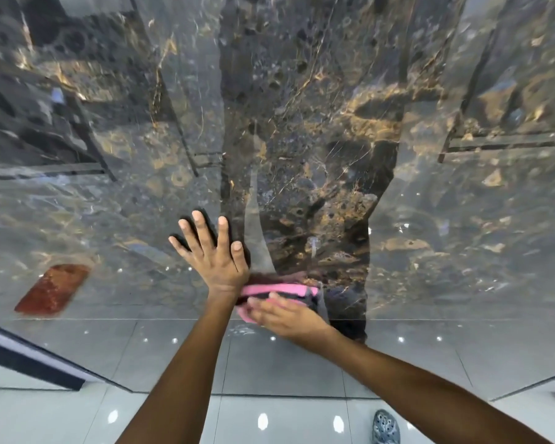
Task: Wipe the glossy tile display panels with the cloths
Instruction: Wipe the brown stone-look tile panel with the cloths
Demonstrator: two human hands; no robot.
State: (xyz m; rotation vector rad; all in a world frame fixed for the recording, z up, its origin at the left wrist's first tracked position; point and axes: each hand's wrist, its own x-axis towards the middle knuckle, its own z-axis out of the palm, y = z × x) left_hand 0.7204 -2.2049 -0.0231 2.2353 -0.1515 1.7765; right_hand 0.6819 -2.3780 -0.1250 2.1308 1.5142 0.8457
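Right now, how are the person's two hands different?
The left hand lies flat on the glossy tile panel with its fingers spread wide and nothing under it; the right hand presses a pink cloth against the panel. The left hand sits higher up and points upward; the right hand sits lower and points sideways, towards the left. The right hand looks blurred, the left looks sharp. Both are bare and both rest against the same panel.

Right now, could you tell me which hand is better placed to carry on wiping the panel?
The right hand: it already presses the pink cloth against the dark glossy panel. The left hand lies flat and bare on the panel, apparently only bracing.
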